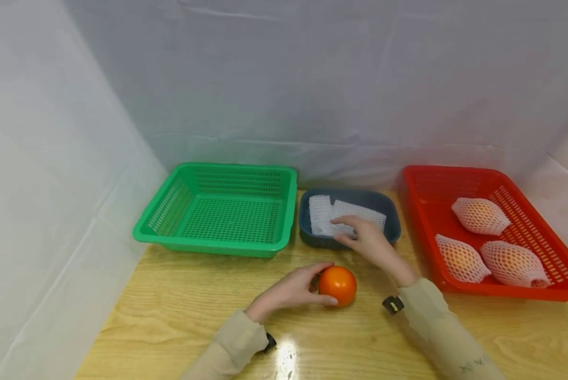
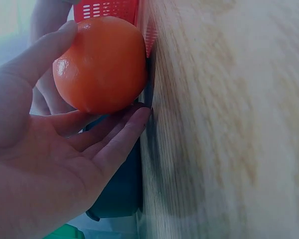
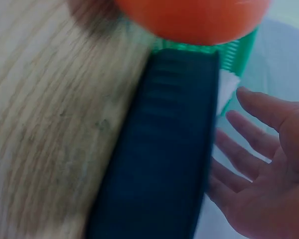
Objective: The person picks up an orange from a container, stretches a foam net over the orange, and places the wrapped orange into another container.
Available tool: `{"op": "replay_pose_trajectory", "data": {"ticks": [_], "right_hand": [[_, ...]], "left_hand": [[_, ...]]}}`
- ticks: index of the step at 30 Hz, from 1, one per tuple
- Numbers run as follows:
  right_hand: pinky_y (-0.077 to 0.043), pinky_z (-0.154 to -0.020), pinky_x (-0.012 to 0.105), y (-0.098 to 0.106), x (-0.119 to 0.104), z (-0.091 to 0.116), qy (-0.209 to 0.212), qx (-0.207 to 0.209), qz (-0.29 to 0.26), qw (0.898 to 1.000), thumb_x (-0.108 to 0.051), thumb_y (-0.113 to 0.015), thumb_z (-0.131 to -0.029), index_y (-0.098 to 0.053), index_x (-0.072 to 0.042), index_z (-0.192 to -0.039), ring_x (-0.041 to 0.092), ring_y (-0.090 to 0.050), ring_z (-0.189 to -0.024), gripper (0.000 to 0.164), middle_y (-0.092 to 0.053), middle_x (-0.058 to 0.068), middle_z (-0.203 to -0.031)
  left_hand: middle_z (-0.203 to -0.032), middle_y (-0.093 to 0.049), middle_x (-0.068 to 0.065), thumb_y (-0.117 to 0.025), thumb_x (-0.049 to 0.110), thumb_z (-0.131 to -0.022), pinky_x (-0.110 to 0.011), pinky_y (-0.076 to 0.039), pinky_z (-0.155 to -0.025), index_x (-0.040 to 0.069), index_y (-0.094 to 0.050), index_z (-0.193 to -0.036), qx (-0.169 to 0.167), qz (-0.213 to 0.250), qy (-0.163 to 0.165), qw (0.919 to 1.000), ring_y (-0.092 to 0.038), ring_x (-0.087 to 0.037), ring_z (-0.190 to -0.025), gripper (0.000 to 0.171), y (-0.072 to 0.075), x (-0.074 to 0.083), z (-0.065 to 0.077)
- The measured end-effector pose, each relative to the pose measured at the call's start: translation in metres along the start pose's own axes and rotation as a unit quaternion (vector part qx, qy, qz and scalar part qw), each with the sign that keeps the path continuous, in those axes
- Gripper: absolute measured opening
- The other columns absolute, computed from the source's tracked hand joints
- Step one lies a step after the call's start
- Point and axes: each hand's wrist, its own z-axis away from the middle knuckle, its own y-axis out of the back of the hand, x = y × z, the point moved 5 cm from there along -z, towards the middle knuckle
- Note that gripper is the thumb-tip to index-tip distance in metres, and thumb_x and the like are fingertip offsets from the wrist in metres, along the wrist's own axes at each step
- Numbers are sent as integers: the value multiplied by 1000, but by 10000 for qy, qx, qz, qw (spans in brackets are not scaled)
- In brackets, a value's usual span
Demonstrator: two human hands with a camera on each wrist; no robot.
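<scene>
A glossy orange (image 1: 337, 285) sits on the wooden table in front of the dark blue basin (image 1: 312, 240). My left hand (image 1: 295, 287) holds it from the left, thumb on the near side and fingers curved round the far side. In the left wrist view, the thumb lies against the orange (image 2: 102, 64) with the other fingers beneath it. My right hand (image 1: 371, 243) hovers over the basin, fingers spread and slightly bent, with nothing in its grip. Below that hand, white foam net sleeves (image 1: 319, 211) lie in the basin, partly covered by its fingers.
At the left stands a green basket (image 1: 286, 211) with nothing in it. A red basket (image 1: 421, 211) at the right holds three fruits in white foam nets (image 1: 480, 215). White sheeting hangs behind and at the sides of the table (image 1: 170, 306).
</scene>
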Motion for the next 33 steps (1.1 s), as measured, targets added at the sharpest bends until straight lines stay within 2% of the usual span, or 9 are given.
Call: {"op": "replay_pose_trajectory", "data": {"ticks": [5,9,17,23,26,28,30,33], "right_hand": [[-56,-89,48,-7,4,-5,-47,-104,16,9999,-24,-72,-96,-73,-11,-124,30,-70,-105,31,-71,9,-124],[-55,-89,47,-6,4,-5,-37,62,-60,10000,-23,-72,-95,-77,-12,-115,26,-71,-103,23,-75,6,-114],[-60,-79,43,13,0,-1,-10,1174,-310,9926,-21,-73,-95,-76,-9,-113,24,-73,-90,22,-76,8,-108],[-60,-80,44,24,-2,5,-99,1724,-807,9817,-19,-73,-95,-74,-7,-117,27,-72,-94,24,-75,11,-110],[-59,-81,31,30,-2,9,-293,1967,-1215,9725,-18,-72,-96,-73,-6,-118,24,-71,-95,26,-74,12,-112],[-56,-81,21,35,-1,12,-425,2134,-1615,9626,-16,-71,-97,-71,-3,-120,18,-69,-94,27,-73,14,-114],[-52,-79,14,39,-1,15,-587,2293,-2105,9485,-13,-70,-97,-68,1,-121,9,-67,-93,28,-71,14,-112],[-53,-78,14,44,-2,21,-843,2401,-2833,9246,-11,-67,-98,-62,6,-124,0,-65,-91,31,-71,2,-107]], "left_hand": [[-145,-56,-12,-82,37,-87,-26,-52,-87,7,-44,-152,31,50,-8,10000,-61,-13,-99,81,0,1,0],[-144,-56,-11,-81,37,-87,-25,-51,-86,7,-44,-152,28,28,14,10000,-61,-14,-98,80,1,1,1],[-146,-55,-12,-81,39,-87,-25,-49,-87,8,-43,-153,-16,12,61,10000,-59,-16,-99,83,0,1,1],[-148,-54,-11,-81,39,-87,-26,-49,-89,8,-42,-153,-8,53,128,9999,-58,-13,-103,83,0,-1,0],[-147,-54,-11,-81,40,-87,-27,-49,-89,8,-42,-154,-4,35,126,9999,-58,-14,-102,84,1,0,1],[-146,-55,-11,-80,42,-86,-28,-49,-89,9,-41,-154,3,11,172,9999,-59,-16,-101,85,1,0,2],[-145,-56,-10,-79,44,-88,-30,-50,-92,10,-41,-155,30,60,224,9997,-60,-17,-105,84,2,-1,3],[-144,-56,-11,-74,43,-92,-35,-51,-98,9,-42,-154,186,375,246,9988,-60,-21,-116,77,6,-1,3]]}}
